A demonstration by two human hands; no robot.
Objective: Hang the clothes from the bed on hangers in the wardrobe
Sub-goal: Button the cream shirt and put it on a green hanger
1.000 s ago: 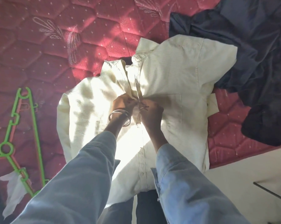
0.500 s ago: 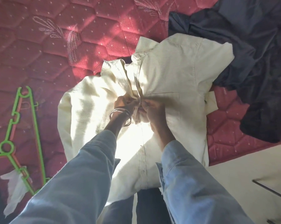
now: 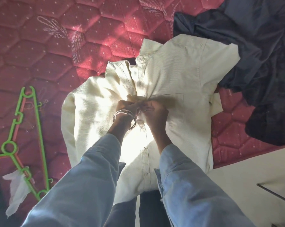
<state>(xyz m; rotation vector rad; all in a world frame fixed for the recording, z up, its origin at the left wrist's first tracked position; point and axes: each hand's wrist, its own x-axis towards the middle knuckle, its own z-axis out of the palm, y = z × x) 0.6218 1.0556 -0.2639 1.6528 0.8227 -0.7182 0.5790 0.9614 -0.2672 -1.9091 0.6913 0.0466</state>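
hands pinch the shirt (image 3: 179,76) placket mid-bed (image 3: 56,46): your left hand (image 3: 126,106), right hand (image 3: 155,112); hanger (image 3: 26,143) at 9 o'clock.

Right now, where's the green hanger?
In the head view, the green hanger lies on the red mattress at the far left, left of the cream shirt, with white cloth at its lower end.

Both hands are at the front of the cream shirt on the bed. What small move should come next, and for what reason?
Probably finish this button, then go to the one below. The left hand and right hand both pinch the placket of the cream shirt at chest height, and the fabric bunches there. The green hanger lies apart, untouched.
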